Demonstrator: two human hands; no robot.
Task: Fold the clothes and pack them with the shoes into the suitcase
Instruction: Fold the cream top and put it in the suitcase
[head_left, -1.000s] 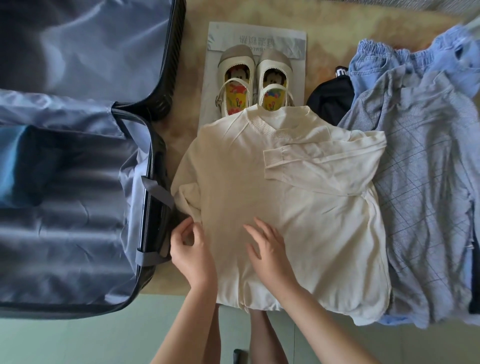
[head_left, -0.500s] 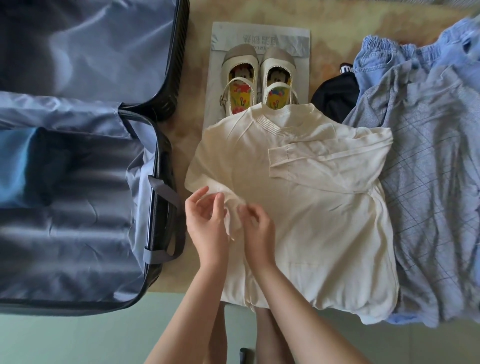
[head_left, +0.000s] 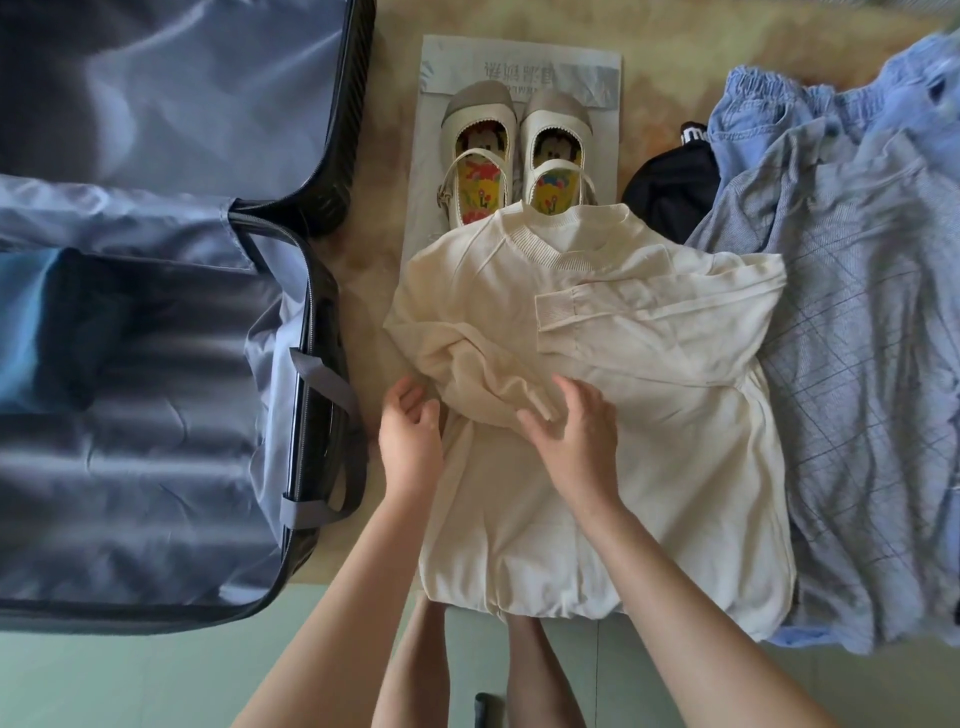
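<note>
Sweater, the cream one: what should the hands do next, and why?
Probably smooth the bunched sleeve flat across the sweater. The other sleeve already lies folded across it, while this one sits crumpled under the right hand, beside the left hand.

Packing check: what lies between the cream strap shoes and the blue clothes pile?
A crumpled black garment lies there, right of the cream strap shoes, its edge under the blue clothes; head view shows it.

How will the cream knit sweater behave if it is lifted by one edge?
The cream knit sweater is probably floppy: its sleeve bunches in soft folds between the left hand and right hand. Lifted by one edge, it would likely sag and unfold, since its folded sleeves lie loose.
</note>
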